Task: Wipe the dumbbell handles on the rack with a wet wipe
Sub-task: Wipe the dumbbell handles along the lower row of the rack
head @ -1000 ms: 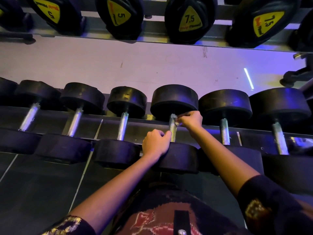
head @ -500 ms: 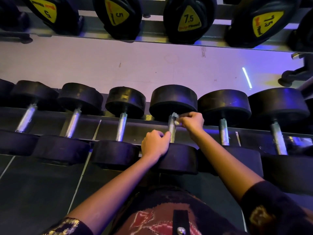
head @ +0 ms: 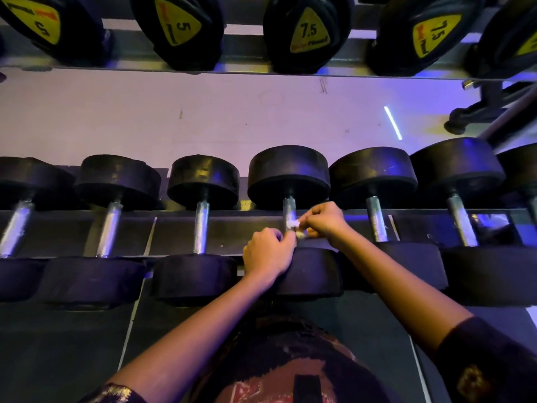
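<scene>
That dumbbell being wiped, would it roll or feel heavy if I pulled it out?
Probably heavy: the dumbbell has solid-looking heads. Round heads could roll once off the rack. Its metal handle may be slick under the wet wipe.

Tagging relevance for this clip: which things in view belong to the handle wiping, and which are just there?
In the job:
wet wipe
right hand, pinching it
left hand, on the near dumbbell head
wiped handle
neighbouring handles

Just there:
pale wall
dark equipment, far right
upper-row dumbbells, handles hidden
</scene>
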### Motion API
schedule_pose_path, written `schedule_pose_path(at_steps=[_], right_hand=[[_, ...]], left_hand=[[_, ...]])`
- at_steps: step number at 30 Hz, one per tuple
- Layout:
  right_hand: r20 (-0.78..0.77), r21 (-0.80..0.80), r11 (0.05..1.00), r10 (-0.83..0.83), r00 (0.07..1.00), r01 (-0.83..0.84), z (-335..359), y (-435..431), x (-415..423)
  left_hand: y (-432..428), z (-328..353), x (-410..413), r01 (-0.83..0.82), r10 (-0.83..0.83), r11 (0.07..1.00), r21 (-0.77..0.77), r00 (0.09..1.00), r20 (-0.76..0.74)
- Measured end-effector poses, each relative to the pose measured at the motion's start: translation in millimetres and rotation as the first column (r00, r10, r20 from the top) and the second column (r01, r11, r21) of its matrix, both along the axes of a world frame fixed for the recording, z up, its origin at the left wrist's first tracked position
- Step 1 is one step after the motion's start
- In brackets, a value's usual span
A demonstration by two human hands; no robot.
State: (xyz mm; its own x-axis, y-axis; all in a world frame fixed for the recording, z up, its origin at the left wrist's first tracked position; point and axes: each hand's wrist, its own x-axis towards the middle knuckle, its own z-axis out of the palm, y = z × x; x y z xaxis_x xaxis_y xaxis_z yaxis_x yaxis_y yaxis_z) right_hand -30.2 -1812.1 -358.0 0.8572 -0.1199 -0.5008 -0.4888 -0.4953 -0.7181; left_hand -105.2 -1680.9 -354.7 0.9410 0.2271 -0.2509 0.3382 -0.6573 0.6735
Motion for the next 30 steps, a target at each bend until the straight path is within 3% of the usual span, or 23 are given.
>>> schedule_pose_path(at_steps=[4,8,12,18,22,30], right_hand=[[0.162,-0.033,0.992,-0.112,0.98,0.119,7.6,13.0,19.3],[0.171,-0.188,0.982,0.048,0.984,-0.015,5.0,25.2,14.0],[0.039,-0.332,0.927,0.201,0.979,-0.177,8.3,20.3,-10.5],[-0.026,-0.241,0.954,0.178,0.984,-0.179,13.8,14.3,-16.7],[0.076,-0.098,0.995,0.038,0.996,-0.03,23.6,-4.3,-14.2],[0.227,-0.019,0.999,-0.035,0.973,0.04,46.6,-108.3,-1.7]], left_hand=[[3.3,-0.9,0.8,0.055,-0.055,0.998,0.02,0.998,0.013],[6.7,-1.7,0.9,0.097,-0.097,0.995,-0.008,0.995,0.021],[8.5,-1.8,-0.1,0.09,-0.089,0.996,-0.012,0.996,0.029],[6.7,3.7,5.2,0.133,-0.133,0.991,0.026,0.991,-0.008],[-3.9,13.1,10.1,0.149,-0.153,0.987,0.051,0.984,0.085],[-82.0,41.7,10.1,0.134,-0.138,0.99,0.039,0.975,0.175]])
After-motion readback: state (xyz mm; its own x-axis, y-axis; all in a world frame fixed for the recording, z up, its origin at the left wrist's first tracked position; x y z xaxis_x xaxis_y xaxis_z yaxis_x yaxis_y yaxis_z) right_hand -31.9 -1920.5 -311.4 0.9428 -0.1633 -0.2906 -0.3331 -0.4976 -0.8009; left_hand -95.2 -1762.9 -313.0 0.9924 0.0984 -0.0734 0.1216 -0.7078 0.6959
